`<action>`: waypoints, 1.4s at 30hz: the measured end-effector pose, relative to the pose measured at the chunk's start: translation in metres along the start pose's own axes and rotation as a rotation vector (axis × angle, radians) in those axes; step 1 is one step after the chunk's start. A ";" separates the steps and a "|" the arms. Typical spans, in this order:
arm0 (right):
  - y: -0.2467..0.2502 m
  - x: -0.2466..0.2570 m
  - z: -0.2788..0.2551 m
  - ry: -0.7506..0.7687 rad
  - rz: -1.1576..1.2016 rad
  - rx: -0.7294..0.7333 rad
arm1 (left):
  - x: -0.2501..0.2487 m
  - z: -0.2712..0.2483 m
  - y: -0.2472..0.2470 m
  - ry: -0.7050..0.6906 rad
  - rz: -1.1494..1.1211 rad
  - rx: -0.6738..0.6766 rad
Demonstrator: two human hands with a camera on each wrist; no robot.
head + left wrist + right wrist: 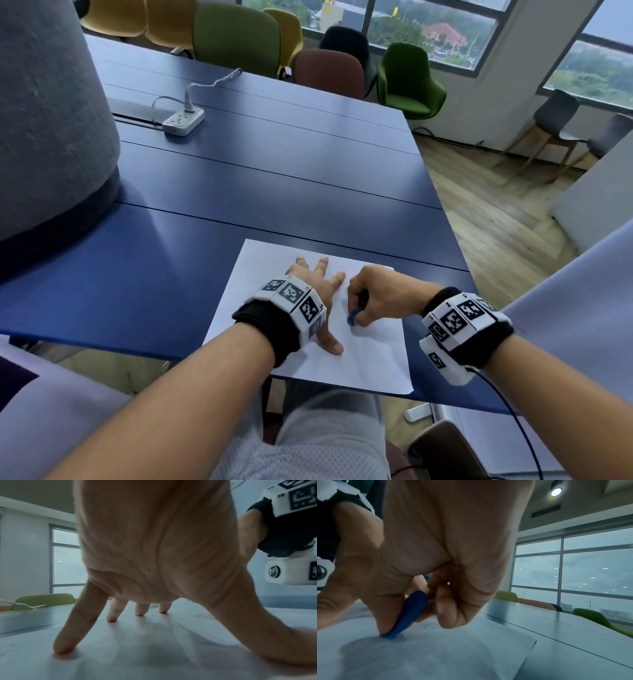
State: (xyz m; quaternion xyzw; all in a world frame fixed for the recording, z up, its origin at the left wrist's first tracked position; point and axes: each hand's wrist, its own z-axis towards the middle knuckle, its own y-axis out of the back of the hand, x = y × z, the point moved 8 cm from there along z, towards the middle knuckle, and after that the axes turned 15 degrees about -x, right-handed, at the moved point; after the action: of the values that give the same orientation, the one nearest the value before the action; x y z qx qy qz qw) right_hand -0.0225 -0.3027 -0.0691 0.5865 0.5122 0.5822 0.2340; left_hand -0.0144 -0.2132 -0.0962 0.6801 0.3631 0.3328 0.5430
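Note:
A white sheet of paper [370,356] lies on the dark blue table [239,178] near its front edge. My left hand [318,287] is spread flat on the sheet, its straight fingertips [63,649] and thumb pressing the paper [137,655] down. Just to its right, my right hand [370,294] is curled and pinches a flat blue eraser-like piece [352,317]. That blue piece [409,615] stands tilted, its lower end touching the paper [436,655], held between thumb and fingers.
A white power strip [183,121] with a plugged cable sits at the table's far left. A large grey rounded object [44,120] stands at the left. Green, yellow, brown and black chairs [236,37] line the far edge. The table's right edge [442,205] drops to wooden floor.

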 end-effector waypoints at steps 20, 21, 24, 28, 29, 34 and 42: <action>-0.010 0.007 -0.015 -0.009 0.001 0.051 | -0.003 -0.002 0.002 -0.011 0.026 0.018; -0.014 0.008 -0.020 -0.010 0.003 0.102 | -0.002 -0.003 0.003 -0.005 0.025 0.019; -0.015 0.010 -0.019 0.002 -0.042 0.155 | -0.002 -0.003 0.002 0.001 0.019 0.030; 0.019 -0.007 0.018 -0.007 -0.086 -0.152 | -0.003 -0.004 0.006 -0.011 0.014 -0.002; 0.025 -0.012 0.025 -0.025 -0.068 -0.217 | -0.003 -0.005 0.006 -0.011 0.020 -0.004; 0.011 -0.012 0.019 -0.024 -0.020 -0.058 | -0.002 -0.003 0.005 -0.007 0.023 -0.007; 0.032 -0.029 0.033 -0.047 -0.013 -0.255 | -0.002 -0.004 0.004 -0.008 0.030 0.007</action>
State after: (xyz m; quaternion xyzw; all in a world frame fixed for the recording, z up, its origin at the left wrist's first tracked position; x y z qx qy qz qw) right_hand 0.0246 -0.3292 -0.0613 0.5623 0.4323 0.6269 0.3224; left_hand -0.0179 -0.2135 -0.0915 0.6888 0.3518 0.3369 0.5369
